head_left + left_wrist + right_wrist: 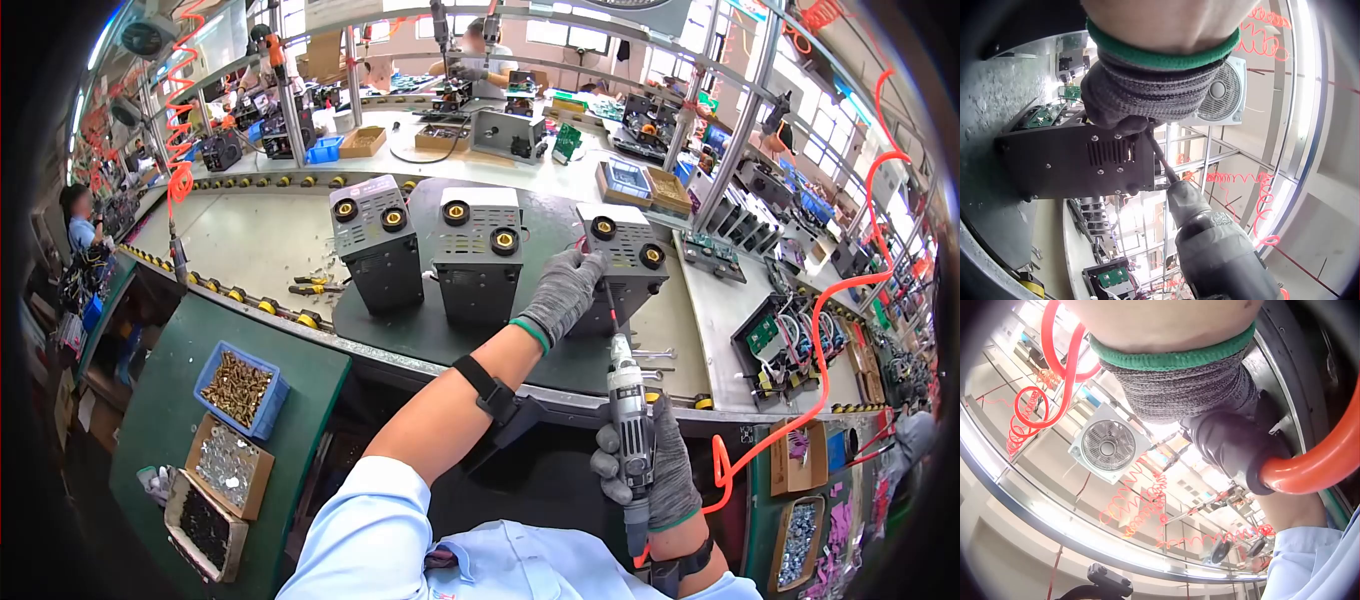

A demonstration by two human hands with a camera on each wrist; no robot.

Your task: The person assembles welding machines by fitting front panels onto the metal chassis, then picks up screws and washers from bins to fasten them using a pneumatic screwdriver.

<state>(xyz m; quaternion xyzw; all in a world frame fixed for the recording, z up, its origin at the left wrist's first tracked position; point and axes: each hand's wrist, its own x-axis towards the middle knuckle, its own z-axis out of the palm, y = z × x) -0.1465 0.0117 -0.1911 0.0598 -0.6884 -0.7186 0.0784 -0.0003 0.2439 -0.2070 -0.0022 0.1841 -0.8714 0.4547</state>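
Three dark metal boxes with pale vented tops and two round brass-centred sockets each stand in a row; the right one point(625, 262) is tilted. My gloved left hand point(568, 292) is at its near left edge. In the left wrist view, the curled fingers of that hand point(1154, 90) pinch the driver bit point(1161, 153) near its tip, beside the box's slotted side point(1079, 159); the tip is hidden. My gloved right hand point(655, 465) grips the power driver point(630, 410), which points up at the box. The right wrist view shows the driver's hose end point(1235, 450) below the glove point(1185, 390).
Left and middle boxes point(385, 262) point(478, 270) share the green round board point(380, 325). Pliers point(315, 287) lie left, wrenches point(655, 354) right. A blue bin of brass screws point(283, 400) is at lower left. The orange air hose point(822, 330) loops along the right.
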